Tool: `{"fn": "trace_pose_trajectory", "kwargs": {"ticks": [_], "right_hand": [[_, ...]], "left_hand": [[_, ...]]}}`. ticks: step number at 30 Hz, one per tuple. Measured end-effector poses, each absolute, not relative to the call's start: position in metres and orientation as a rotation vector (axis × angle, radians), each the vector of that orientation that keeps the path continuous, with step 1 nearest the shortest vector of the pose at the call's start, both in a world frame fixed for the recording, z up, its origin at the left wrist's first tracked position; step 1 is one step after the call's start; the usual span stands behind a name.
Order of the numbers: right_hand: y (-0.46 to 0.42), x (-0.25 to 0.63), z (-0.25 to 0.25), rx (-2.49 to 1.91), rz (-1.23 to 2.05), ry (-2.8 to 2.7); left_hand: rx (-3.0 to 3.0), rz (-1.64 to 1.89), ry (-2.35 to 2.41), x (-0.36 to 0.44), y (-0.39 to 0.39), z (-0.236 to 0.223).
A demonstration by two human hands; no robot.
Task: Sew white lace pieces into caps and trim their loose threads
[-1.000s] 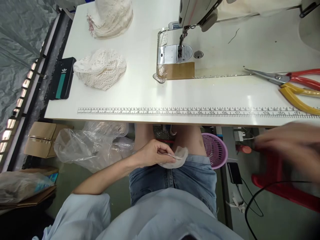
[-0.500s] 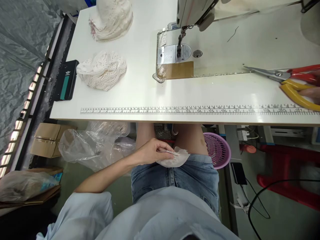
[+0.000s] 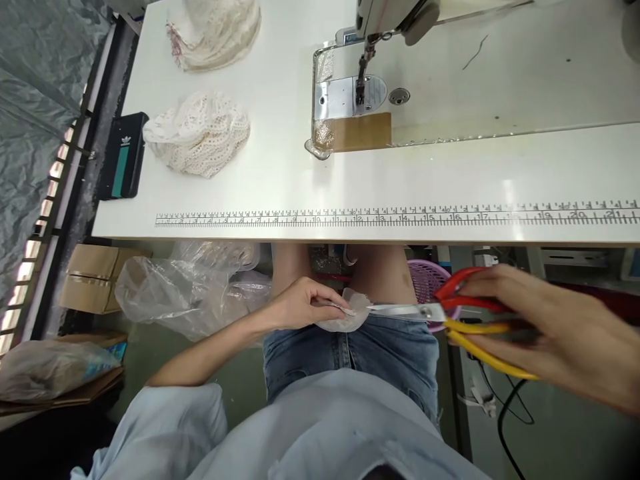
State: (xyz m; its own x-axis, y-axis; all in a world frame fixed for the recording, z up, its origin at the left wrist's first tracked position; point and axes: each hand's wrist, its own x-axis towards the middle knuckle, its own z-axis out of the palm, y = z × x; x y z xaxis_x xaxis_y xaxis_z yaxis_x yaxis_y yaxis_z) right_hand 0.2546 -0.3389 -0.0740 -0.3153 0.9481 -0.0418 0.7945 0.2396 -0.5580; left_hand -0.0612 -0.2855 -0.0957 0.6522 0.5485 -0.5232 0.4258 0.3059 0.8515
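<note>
My left hand (image 3: 310,304) is closed over my lap, pinching a small piece of thin white fabric (image 3: 349,315) between thumb and fingers. From the right, my right hand (image 3: 545,320) grips a pair of scissors (image 3: 431,311) with one red and one yellow handle. The scissors' blades point left, with their tips at the right edge of the fabric; whether they touch it I cannot tell. On the white table lie two bunched cream fabric pieces, a lacy one (image 3: 200,135) and another (image 3: 217,37) behind it.
A sewing machine (image 3: 365,63) stands on the table (image 3: 280,180), which has a printed ruler (image 3: 380,219) along its front edge. A black phone-like case (image 3: 123,157) lies at left. Below are a purple basket (image 3: 425,280), plastic bags (image 3: 170,293) and a cardboard box (image 3: 97,277).
My right hand has brought the scissors from the table's right side down and left to the fabric over my lap. My left hand keeps its hold on the fabric, nearly still.
</note>
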Motion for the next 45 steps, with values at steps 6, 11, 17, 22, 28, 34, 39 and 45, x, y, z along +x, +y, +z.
{"fn": "trace_pose_trajectory", "kwargs": {"ticks": [6,11,17,22,28,34,39,45], "right_hand": [[-0.345,0.234,-0.102,-1.399,0.791,-2.433],[-0.344,0.234,-0.105,-1.324,0.743,-2.46],[-0.349,0.235,-0.11,-1.377,0.737,-2.445],[-0.352,0.234,-0.113,-1.403,0.728,-2.446],[-0.353,0.231,-0.115,-1.401,0.742,-2.429],[-0.354,0.229,-0.117,-1.443,0.786,-2.406],[-0.355,0.228,-0.118,-1.471,0.807,-2.39],[-0.357,0.226,-0.119,-1.499,0.866,-2.331]], "left_hand": [[1.359,0.115,0.921,-0.063,-0.288,-0.093],[1.349,0.097,0.954,-0.066,-0.291,-0.093],[1.333,0.094,0.961,-0.067,-0.292,-0.096],[1.276,0.103,1.002,-0.066,-0.293,-0.097],[1.313,0.104,1.041,-0.065,-0.293,-0.096],[1.385,0.122,1.125,-0.064,-0.295,-0.094],[1.387,0.12,1.183,-0.063,-0.296,-0.09],[1.435,0.158,1.231,-0.06,-0.297,-0.088]]}}
